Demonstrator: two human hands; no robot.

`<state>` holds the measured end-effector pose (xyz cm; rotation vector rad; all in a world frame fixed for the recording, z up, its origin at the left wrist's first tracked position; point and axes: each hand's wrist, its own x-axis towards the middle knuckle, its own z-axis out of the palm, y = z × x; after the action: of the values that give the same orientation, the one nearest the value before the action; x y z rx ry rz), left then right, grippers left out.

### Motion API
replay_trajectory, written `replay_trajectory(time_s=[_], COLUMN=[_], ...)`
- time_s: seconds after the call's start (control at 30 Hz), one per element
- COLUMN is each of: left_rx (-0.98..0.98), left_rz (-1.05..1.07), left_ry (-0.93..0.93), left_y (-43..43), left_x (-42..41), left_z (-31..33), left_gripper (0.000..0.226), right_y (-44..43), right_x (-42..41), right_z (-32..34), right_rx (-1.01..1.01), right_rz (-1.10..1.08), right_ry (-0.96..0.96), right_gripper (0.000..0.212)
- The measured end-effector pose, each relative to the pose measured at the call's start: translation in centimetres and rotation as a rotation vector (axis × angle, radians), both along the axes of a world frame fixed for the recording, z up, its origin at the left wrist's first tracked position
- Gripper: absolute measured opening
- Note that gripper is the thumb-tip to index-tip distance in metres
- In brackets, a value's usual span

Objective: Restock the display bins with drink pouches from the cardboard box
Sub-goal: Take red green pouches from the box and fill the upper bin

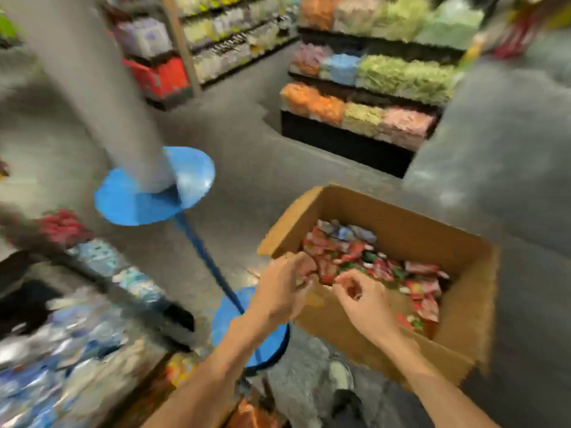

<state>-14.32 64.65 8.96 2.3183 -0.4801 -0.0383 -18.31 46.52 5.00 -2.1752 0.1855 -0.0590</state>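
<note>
- Over the near edge of the cardboard box (463, 251), motion blur smears everything. The drink pouches (380, 267) inside read only as a red, green and white heap.
- The display bins (61, 350) at lower left are blurred and cut off by the frame.
- Left hand (284, 288): grip closed, fingers curled round red pouches at the box's near left corner.
- Right hand (364, 301): fingers curled, thumb meeting forefinger just beside the heap. I cannot tell whether this grip holds anything.

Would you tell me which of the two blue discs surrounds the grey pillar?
The farther disc, upper left, rings the pillar; the nearer disc lies beside the cardboard box.
</note>
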Motion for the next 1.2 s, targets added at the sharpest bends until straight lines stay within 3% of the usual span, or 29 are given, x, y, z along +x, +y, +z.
replay_trajectory(time_s=[0.13, 0.3, 0.37, 0.43, 0.53, 0.67, 0.77, 0.93, 1.1, 1.2], left_rx=[0.2, 0.425, 0.493, 0.561, 0.657, 0.859, 1.077, 1.21, 1.272, 1.253], left_rz=[-0.197, -0.251, -0.27, -0.303, -0.398, -0.63, -0.834, -1.067, -1.01, -0.979], left_ry=[0.268, 0.537, 0.611, 0.67, 0.764, 0.723, 0.575, 0.311, 0.405, 0.402], left_y=[-10.4, -18.9, -21.2, -22.8, -23.9, -23.8, -23.8, -24.7, -24.6, -24.4], left_x=[6.3, 11.4, 12.7, 13.7, 13.6, 13.0, 12.6, 11.9, 11.2, 12.1], left_z=[-8.4, -18.6, -22.0, -25.5, -30.5, -35.7, -38.0, -40.4, -41.3, -41.0], left_gripper=[0.019, 0.028, 0.033, 0.037, 0.043, 0.056, 0.077, 0.08, 0.045, 0.033], right_y=[-9.3, -17.9, -20.6, -22.5, -24.4, -24.7, -24.2, -23.4, -23.0, -22.7], right_x=[3.0, 5.9, 6.4, 6.5, 5.8, 5.9, 5.5, 4.5, 3.9, 4.8], right_z=[-7.9, -17.8, -21.5, -24.6, -28.4, -32.1, -34.2, -36.1, -37.8, -38.2], right_rx=[-0.016, -0.015, -0.049, -0.136, -0.444, -0.737, -0.837, -0.952, -1.004, -0.951], right_rz=[-0.174, -0.249, -0.295, -0.268, -0.009, 0.491, 0.695, 0.717, 0.677, 0.693], right_ry=[0.179, 0.528, 0.628, 0.776, 0.993, 1.001, 1.003, 0.94, 0.849, 0.862], right_gripper=[0.016, 0.008, 0.015, 0.028, 0.054, 0.085, 0.095, 0.09, 0.086, 0.073])
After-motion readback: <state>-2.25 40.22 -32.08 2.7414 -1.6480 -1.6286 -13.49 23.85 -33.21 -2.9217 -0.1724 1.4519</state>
